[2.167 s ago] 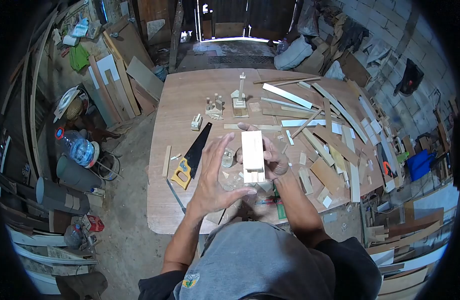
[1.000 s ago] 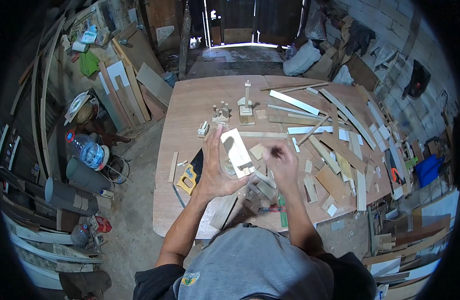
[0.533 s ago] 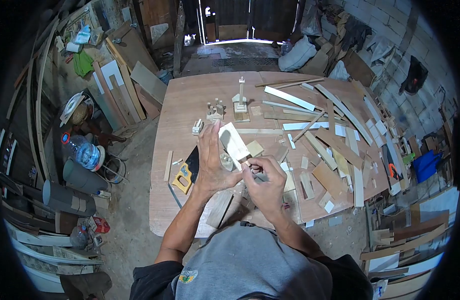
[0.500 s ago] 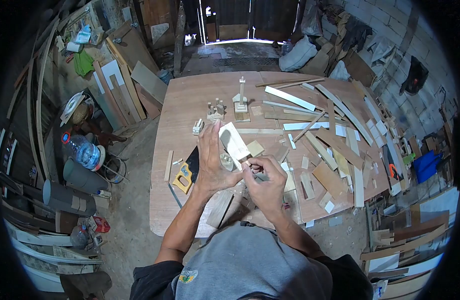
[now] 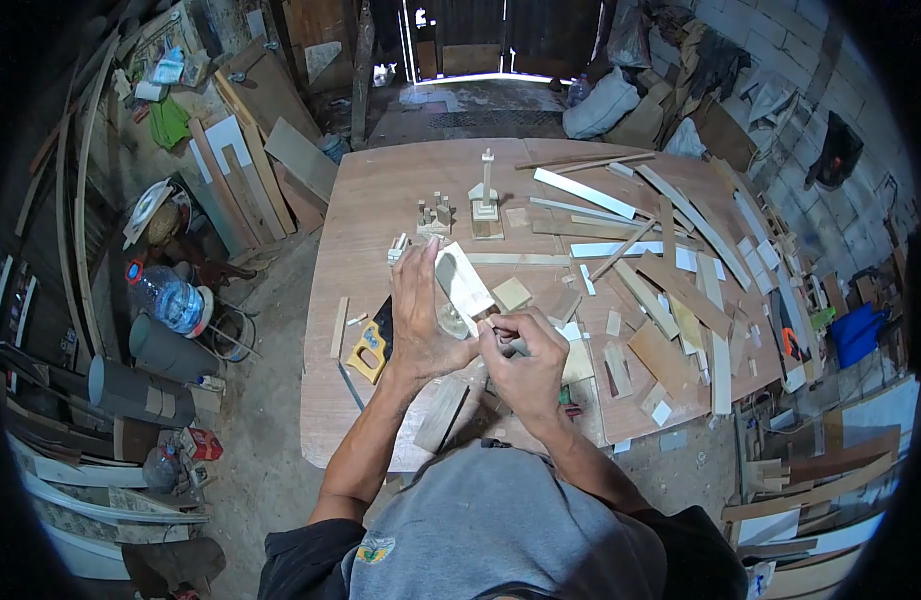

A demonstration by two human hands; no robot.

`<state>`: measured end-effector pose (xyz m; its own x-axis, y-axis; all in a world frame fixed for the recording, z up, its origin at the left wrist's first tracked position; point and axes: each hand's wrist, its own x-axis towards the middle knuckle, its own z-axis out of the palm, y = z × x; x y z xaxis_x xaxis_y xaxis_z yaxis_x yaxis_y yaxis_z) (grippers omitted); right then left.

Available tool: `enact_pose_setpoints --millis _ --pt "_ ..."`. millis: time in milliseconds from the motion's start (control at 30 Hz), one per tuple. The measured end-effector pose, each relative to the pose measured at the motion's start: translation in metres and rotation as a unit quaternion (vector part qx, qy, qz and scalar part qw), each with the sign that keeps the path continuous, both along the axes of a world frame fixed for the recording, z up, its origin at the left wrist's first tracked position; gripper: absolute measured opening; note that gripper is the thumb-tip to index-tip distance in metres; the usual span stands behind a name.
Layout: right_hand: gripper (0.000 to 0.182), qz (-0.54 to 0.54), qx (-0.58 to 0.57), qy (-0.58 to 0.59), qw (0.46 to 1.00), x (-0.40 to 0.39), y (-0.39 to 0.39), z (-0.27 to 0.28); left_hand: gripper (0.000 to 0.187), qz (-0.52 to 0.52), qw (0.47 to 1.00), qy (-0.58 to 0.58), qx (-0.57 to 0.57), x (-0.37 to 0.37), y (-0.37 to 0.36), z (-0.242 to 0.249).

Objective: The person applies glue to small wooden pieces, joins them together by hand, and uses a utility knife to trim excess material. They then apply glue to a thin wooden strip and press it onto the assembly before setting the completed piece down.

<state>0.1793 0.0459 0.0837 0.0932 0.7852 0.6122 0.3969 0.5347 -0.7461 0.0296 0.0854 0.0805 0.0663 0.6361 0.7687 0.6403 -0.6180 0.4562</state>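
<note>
A pale wooden block [image 5: 464,283] is tilted up over the table, its broad face lit. My left hand [image 5: 414,318] supports it along the left side, fingers stretched upward and thumb reaching toward its lower end. At that lower end my right hand [image 5: 528,355] is closed, thumb and forefinger pinched together against the block; whatever small piece they hold is mostly hidden. Left of my left hand lies a handsaw with a yellow handle [image 5: 368,350], its blade partly covered. Beyond the hands stand a small wooden tower model [image 5: 485,200] and a smaller wooden model [image 5: 434,215].
Wood strips and offcuts [image 5: 670,300] cover the right side of the table [image 5: 365,190]. A square wood piece [image 5: 511,293] lies beside the block. On the floor at left are a large water bottle [image 5: 170,300] and grey cylinders [image 5: 140,390]. Boards [image 5: 245,180] lean on the wall.
Both hands and the block have shifted slightly left in the view. The right fingers still pinch at the block's lower end. The camera view has tilted a little.
</note>
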Motion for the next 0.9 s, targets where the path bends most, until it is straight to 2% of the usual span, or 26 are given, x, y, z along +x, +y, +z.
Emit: enact_pose_setpoints --millis 900 --pt "0.014 0.021 0.013 -0.004 1.0 -0.0032 0.0017 -0.0032 0.109 0.004 1.0 0.015 0.009 -0.0074 -0.0014 -0.0043"
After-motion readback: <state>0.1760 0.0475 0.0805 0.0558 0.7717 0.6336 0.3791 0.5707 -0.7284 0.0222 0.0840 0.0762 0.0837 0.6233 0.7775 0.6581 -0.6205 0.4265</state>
